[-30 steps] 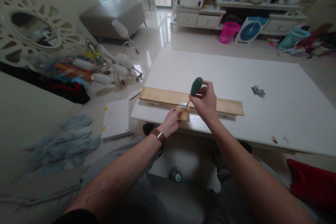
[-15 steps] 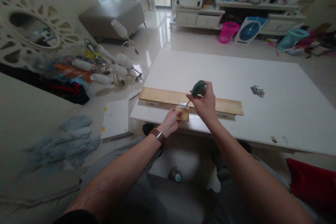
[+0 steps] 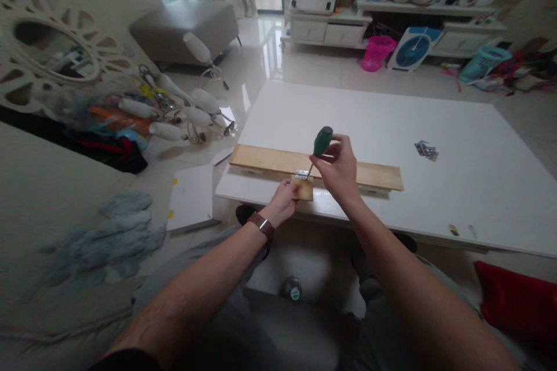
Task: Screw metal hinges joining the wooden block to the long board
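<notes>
My right hand [image 3: 339, 165] grips a green-handled screwdriver [image 3: 322, 141], its shaft slanting down to a small metal hinge [image 3: 301, 174]. The hinge bridges a long wooden board [image 3: 270, 159] and a small wooden block [image 3: 304, 190]. My left hand [image 3: 284, 200] is closed on the left side of that block, thumb on top. White supports show under the long board, which lies near the front edge of a white table [image 3: 374, 122]. Any screw under the screwdriver's tip is too small to make out.
Several loose metal hinges [image 3: 426, 150] lie in a pile on the table's right side. A white panel [image 3: 191, 197] is on the floor at left, near a lamp with white shades [image 3: 198, 116]. A red cushion [image 3: 513, 301] sits at lower right, a bottle [image 3: 290, 288] below the table.
The screwdriver handle has tipped more upright and a little to the left, and the fingers of my right hand have shifted on it. My left hand and the block stay put.
</notes>
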A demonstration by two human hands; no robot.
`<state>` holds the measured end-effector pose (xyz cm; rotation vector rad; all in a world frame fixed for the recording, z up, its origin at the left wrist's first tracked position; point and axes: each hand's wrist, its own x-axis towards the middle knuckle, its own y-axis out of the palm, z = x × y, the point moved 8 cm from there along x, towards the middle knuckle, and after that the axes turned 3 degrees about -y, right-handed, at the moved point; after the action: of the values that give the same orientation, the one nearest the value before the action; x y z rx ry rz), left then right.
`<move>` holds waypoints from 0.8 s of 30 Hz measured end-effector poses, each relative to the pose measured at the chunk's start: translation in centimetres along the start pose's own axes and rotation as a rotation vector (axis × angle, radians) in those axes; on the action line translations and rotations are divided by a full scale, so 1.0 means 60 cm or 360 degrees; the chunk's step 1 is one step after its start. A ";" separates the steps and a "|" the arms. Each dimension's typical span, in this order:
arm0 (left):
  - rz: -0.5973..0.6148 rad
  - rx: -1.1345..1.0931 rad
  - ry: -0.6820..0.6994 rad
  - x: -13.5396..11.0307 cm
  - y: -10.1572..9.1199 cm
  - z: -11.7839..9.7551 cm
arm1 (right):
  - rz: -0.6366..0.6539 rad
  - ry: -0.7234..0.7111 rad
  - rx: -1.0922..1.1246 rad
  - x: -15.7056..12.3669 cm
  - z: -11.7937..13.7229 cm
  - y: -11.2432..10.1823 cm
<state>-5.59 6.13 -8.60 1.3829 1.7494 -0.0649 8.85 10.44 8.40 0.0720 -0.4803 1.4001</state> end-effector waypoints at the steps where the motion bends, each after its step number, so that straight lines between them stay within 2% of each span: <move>1: 0.0004 0.0003 -0.0001 0.000 0.000 0.000 | 0.0007 -0.0008 0.0015 -0.001 0.002 0.002; 6: 0.0039 -0.0008 -0.0004 -0.004 0.003 -0.002 | -0.0033 -0.0051 -0.0028 -0.001 0.007 0.002; 11: -0.0008 -0.0021 -0.0002 -0.005 0.003 -0.003 | -0.0020 -0.0028 -0.0103 0.003 0.002 0.001; 17: 0.0002 -0.0018 0.0009 -0.003 0.001 -0.002 | -0.0026 -0.0024 0.0035 -0.002 0.005 0.002; 24: 0.0043 0.0004 0.0015 0.004 0.000 0.000 | -0.0068 -0.0005 -0.0075 0.002 -0.004 -0.002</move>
<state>-5.57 6.30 -8.73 1.4106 1.7384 -0.0462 9.02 10.61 8.27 0.0459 -0.5111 1.3467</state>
